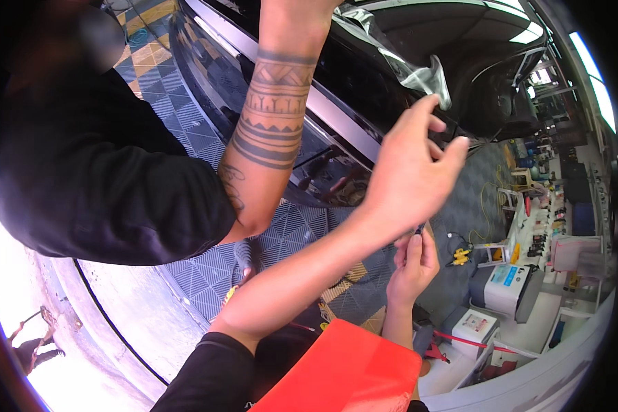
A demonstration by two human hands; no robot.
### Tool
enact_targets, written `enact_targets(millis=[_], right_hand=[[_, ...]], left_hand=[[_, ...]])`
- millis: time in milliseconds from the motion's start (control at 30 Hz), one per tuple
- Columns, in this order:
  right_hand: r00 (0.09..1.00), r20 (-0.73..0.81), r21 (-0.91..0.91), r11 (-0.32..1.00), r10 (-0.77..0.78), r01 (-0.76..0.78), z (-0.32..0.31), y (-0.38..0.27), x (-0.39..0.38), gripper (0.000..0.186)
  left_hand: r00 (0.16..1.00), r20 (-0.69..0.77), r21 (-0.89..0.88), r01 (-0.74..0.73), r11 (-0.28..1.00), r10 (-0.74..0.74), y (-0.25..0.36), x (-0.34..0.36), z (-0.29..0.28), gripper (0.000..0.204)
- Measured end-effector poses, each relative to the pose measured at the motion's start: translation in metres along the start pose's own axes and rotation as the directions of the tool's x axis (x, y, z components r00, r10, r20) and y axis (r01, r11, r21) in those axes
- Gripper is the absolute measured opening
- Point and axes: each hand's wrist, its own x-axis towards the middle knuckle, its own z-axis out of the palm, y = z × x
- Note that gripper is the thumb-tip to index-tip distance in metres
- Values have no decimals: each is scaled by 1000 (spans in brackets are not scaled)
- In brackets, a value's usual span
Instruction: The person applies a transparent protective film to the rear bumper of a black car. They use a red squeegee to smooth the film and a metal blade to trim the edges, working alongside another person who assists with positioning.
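The person's left hand (419,161) reaches in from the near left, slightly blurred, with its thumb and index finger spread well apart; its index fingertip meets the lower end of a crumpled, see-through, silvery strip of film (427,77), though whether it touches or only overlaps it I cannot tell. That film lies along the edge of a glossy black car body (481,41) at the far side, its loose end folded. Nearer and just below, the right hand (412,264) is pinched, thumb against curled fingers, on a small, dark, slim item (419,230), partly hidden by the left hand. On the far left, a co-worker's tattooed forearm (271,117) in a black sleeve (117,185) reaches across the car; its hand is out of view. A smooth, bright red panel-like object (343,371) fills the near middle, above grey-and-yellow ribbed floor tiles (199,134). To the right stands a white-and-grey box-shaped case (505,288), with bright yellow clips (461,257) just beside it.
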Motion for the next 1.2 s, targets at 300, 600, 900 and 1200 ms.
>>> enact_targets(millis=[300, 600, 900, 1200], right_hand=[[987, -33, -56, 986, 157, -158, -45, 6, -21, 29], [977, 95, 162, 966, 189, -203, -30, 15, 2, 28], [925, 290, 204, 928, 246, -310, -87, 59, 47, 26], [813, 519, 94, 928, 264, -361, -112, 57, 87, 27]], left_hand=[[991, -125, -54, -50, 997, 43, -8, -4, 25, 57], [973, -174, -113, 134, 984, -152, -30, 8, -13, 41], [971, -241, 175, 34, 984, 9, 7, 37, -16, 29], [856, -11, 636, -393, 664, 517, 66, 105, -34, 35]])
